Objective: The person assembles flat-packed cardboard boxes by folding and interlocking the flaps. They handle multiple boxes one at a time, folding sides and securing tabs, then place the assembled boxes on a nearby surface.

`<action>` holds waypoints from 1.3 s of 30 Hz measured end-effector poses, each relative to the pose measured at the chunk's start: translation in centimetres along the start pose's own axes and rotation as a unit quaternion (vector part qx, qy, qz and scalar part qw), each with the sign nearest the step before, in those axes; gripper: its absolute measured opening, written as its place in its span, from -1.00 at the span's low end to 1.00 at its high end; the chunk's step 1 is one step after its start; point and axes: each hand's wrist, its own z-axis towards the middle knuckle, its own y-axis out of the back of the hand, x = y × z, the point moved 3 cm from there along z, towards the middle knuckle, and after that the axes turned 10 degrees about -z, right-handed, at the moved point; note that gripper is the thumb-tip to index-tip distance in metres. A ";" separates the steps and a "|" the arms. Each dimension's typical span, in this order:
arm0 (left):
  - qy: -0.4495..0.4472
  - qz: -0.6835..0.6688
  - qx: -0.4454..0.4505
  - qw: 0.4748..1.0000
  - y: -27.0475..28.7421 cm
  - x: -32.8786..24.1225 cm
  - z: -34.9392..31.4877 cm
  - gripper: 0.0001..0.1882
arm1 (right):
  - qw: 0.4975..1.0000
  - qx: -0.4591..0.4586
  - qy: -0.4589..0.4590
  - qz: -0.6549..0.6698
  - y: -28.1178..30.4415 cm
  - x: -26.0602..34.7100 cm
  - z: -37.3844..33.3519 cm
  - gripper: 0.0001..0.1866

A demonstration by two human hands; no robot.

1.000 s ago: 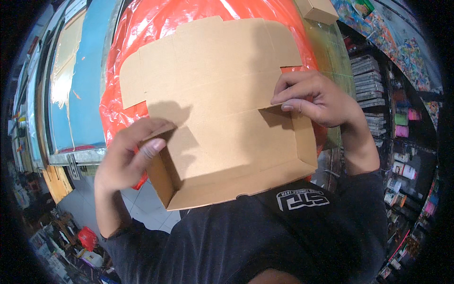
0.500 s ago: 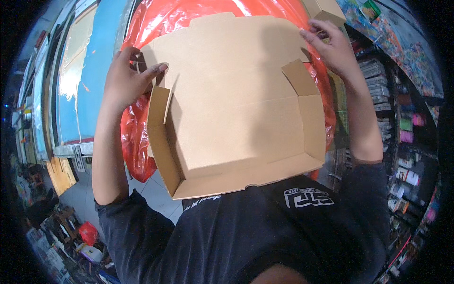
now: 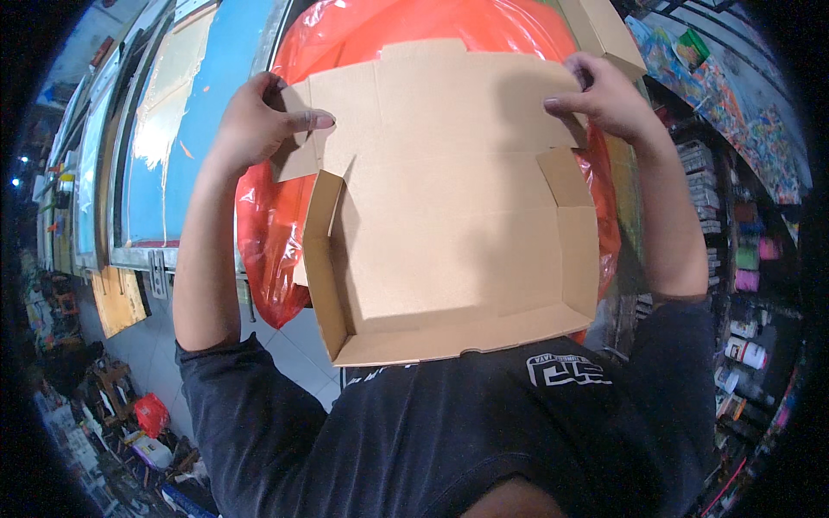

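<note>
A partly folded brown cardboard box (image 3: pixel 423 259) lies in front of me, its near wall against my dark shirt. Its near and side walls stand up, with small end flaps turned inward at both sides. The lid panel (image 3: pixel 432 99) stretches flat away from me, with a tab at its far edge. My left hand (image 3: pixel 263 125) pinches the lid's left side flap, thumb on top and fingers partly hidden behind. At the lid's far right corner, my right hand (image 3: pixel 609 97) is closed on the edge, thumb over the cardboard.
Shiny red plastic (image 3: pixel 269 268) lies beneath the box. A framed blue panel (image 3: pixel 203 147) stands at the left. Another cardboard box (image 3: pixel 604 39) sits at the far right. Shelves with bottles (image 3: pixel 744 352) line the right side, and a red bag (image 3: pixel 151 414) lies low at left.
The right hand has closed on the lid's corner, where it hovered at the edge before. On the left, the lid's side flap has come into view under my left hand. The view has shifted slightly.
</note>
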 end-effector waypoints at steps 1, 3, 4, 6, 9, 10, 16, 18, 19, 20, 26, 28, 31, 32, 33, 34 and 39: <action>-0.023 -0.038 -0.017 0.999 0.5 -0.6 -0.3 -0.38 | 0.998 -0.013 0.021 0.050 0.6 0.2 -0.4 -0.54; -0.068 -0.111 -0.052 0.990 1.6 -1.8 -1.7 -0.42 | 0.986 -0.038 0.065 0.149 1.9 0.2 -1.8 -0.53; -0.106 -0.098 -0.099 0.985 2.4 -2.1 -2.5 -0.47 | 0.984 -0.034 0.055 0.165 2.7 0.6 -2.8 -0.47; -0.152 -0.259 -0.108 0.948 3.2 -2.6 -4.5 -0.55 | 0.954 -0.118 0.128 0.245 3.4 -0.1 -4.0 -0.44; -0.148 -0.459 -0.087 0.872 3.0 -1.6 -6.3 -0.64 | 0.920 -0.167 0.155 0.318 3.7 -0.4 -5.6 -0.44; -0.127 -0.476 -0.085 0.866 2.9 -1.6 -6.7 -0.66 | 0.914 -0.170 0.151 0.334 3.8 -0.1 -6.0 -0.44; -0.129 -0.526 -0.019 0.840 2.4 -0.6 -8.3 -0.63 | 0.914 -0.289 0.183 0.218 3.4 3.5 -8.0 -0.59; -0.127 -0.605 0.035 0.786 1.8 -2.4 -9.0 -0.56 | 0.920 -0.314 0.171 0.158 3.4 4.3 -8.6 -0.58; -0.125 -0.640 0.062 0.755 1.6 -3.1 -9.3 -0.53 | 0.922 -0.326 0.163 0.128 3.5 4.6 -8.8 -0.58; -0.153 -0.606 0.035 0.780 1.4 -2.5 -8.9 -0.50 | 0.922 -0.318 0.162 0.152 3.5 4.7 -8.7 -0.57; -0.105 -0.634 0.169 0.747 0.1 -4.5 -5.0 -0.38 | 0.745 -0.125 0.168 0.634 3.3 3.2 -4.0 -0.54; -0.091 -0.636 0.079 0.762 -1.1 -5.8 -4.3 -0.48 | 0.789 -0.148 0.104 0.587 1.6 3.0 -2.1 -0.56; -0.085 -0.476 -0.002 0.875 -1.8 -6.6 -3.2 -0.53 | 0.895 -0.267 0.043 0.355 1.1 7.5 -3.0 -0.59; -0.065 -0.456 -0.035 0.887 -1.9 -7.0 -3.0 -0.50 | 0.918 -0.314 0.026 0.241 1.2 8.6 -3.7 -0.59; -0.076 -0.465 -0.028 0.882 -1.9 -7.3 -2.6 -0.50 | 0.917 -0.305 0.064 0.249 1.7 8.4 -3.7 -0.58; -0.087 -0.474 -0.021 0.876 -1.8 -7.4 -2.1 -0.50 | 0.915 -0.294 0.101 0.256 2.3 7.8 -3.5 -0.57; -0.201 -0.508 0.005 0.837 -0.7 -5.9 -4.2 -0.47 | 0.892 -0.293 0.249 0.238 3.4 6.1 -6.0 -0.53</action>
